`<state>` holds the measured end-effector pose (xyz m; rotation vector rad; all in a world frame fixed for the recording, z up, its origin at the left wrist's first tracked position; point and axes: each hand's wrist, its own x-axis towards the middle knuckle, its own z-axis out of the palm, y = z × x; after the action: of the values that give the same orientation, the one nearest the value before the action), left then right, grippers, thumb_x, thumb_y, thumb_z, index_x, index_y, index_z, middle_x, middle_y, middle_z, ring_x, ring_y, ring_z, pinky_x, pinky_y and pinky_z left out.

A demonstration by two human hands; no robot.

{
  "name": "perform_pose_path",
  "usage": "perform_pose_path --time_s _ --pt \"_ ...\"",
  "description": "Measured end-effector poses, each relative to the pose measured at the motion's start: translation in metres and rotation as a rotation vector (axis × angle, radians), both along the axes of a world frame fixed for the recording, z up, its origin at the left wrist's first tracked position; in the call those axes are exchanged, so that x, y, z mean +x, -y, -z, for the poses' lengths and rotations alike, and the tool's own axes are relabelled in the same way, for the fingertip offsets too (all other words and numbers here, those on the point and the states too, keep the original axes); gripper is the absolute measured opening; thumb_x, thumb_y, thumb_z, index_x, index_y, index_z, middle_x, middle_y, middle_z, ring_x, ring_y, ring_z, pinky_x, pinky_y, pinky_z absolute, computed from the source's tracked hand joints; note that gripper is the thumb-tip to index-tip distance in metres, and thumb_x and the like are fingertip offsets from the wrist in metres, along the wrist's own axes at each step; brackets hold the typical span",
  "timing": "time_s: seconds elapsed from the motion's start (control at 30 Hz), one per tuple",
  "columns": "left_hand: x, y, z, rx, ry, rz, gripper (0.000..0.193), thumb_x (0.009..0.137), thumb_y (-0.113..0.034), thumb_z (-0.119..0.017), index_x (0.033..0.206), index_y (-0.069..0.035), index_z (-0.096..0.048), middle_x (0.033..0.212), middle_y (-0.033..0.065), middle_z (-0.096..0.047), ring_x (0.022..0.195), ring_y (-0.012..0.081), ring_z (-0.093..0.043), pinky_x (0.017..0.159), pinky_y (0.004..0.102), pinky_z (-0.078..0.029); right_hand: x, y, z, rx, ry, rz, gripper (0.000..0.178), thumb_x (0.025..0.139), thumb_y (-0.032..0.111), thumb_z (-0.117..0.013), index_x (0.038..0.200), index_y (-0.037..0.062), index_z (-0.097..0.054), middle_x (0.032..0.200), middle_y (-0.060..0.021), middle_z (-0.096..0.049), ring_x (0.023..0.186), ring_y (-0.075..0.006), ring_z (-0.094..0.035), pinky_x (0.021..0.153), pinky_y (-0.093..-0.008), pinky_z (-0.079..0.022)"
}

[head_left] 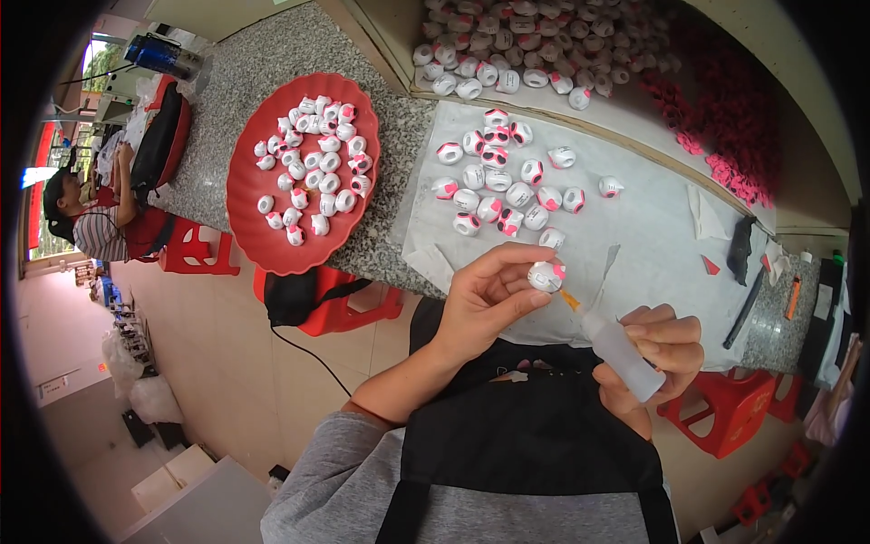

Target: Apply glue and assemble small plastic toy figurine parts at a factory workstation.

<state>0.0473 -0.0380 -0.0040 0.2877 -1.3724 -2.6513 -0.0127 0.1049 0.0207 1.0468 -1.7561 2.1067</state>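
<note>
Between the thumb and fingers of my left hand (pixel 489 295) is a small white figurine head (pixel 546 276) with a pink patch. My right hand (pixel 660 354) grips a translucent squeeze bottle (pixel 623 352), tilted so that its orange nozzle tip (pixel 569 299) points up at the figurine head. The tip is beside the pink patch; whether it touches, I cannot tell. Just beyond my hands, several more white heads (pixel 519 194) with pink and black parts lie loosely grouped on a pale sheet (pixel 625 240).
A red scalloped tray (pixel 249 208) of similar heads stands on the granite counter (pixel 272 54) at left. Many white heads (pixel 562 41) and pink pieces (pixel 739 177) fill the shelf behind. Black strips (pixel 741 249) lie at right. Red stools (pixel 725 412) stand below; another person (pixel 100 213) sits far left.
</note>
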Motion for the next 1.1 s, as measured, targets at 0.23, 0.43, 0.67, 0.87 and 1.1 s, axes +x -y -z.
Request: perform_pose_path --time_s 0.23,0.43,0.67,0.87,1.1 --pt "-0.003 0.0 0.002 -0.333 -0.133 -0.032 0.032 0.068 0.009 -0.053 0.099 0.004 -0.047 0.099 0.0133 -0.045 0.094 0.0191 -0.044 0.081 0.0287 -0.037 -0.001 0.001 0.001 0.015 -0.009 -0.023 0.04 0.055 0.014 -0.073 0.081 0.0051 -0.045 0.075 -0.0065 -0.046 0.053 -0.011 -0.042 0.048 -0.0204 -0.037" --pt "-0.002 0.002 0.003 -0.487 -0.115 -0.06 0.033 0.066 0.01 -0.053 0.098 0.004 -0.048 0.098 0.0133 -0.045 0.095 0.0195 -0.044 0.082 0.0288 -0.035 -0.008 -0.001 0.001 0.034 -0.064 -0.125 0.039 0.055 0.011 -0.072 0.081 0.0047 -0.044 0.077 -0.0072 -0.045 0.052 -0.0113 -0.042 0.047 -0.0204 -0.036" --pt "-0.007 -0.001 0.003 -0.446 -0.153 -0.078 0.033 0.066 0.011 -0.052 0.097 0.003 -0.049 0.099 0.0133 -0.045 0.095 0.0192 -0.043 0.081 0.0279 -0.035 -0.006 -0.005 0.004 0.06 -0.051 -0.008 0.04 0.054 0.012 -0.073 0.08 0.0041 -0.044 0.075 -0.0088 -0.044 0.052 -0.0121 -0.042 0.048 -0.0208 -0.037" --pt "-0.006 0.014 0.003 -0.408 -0.136 -0.215 0.031 0.068 0.01 -0.051 0.098 0.004 -0.048 0.101 0.0113 -0.044 0.097 0.0181 -0.043 0.082 0.0262 -0.035 -0.032 -0.016 0.0 0.027 0.172 0.048 0.033 0.059 0.008 -0.068 0.079 0.0046 -0.042 0.072 -0.0065 -0.041 0.056 -0.0133 -0.044 0.049 -0.0223 -0.038" --pt "0.004 0.037 0.002 -0.316 -0.075 -0.306 0.034 0.066 0.011 -0.052 0.099 0.004 -0.046 0.101 0.0112 -0.044 0.097 0.0176 -0.044 0.085 0.0275 -0.033 -0.142 -0.016 -0.001 0.401 0.375 0.007 0.014 0.069 0.0 -0.052 0.078 0.0024 -0.041 0.076 -0.007 -0.047 0.065 -0.0126 -0.05 0.055 -0.0219 -0.042"
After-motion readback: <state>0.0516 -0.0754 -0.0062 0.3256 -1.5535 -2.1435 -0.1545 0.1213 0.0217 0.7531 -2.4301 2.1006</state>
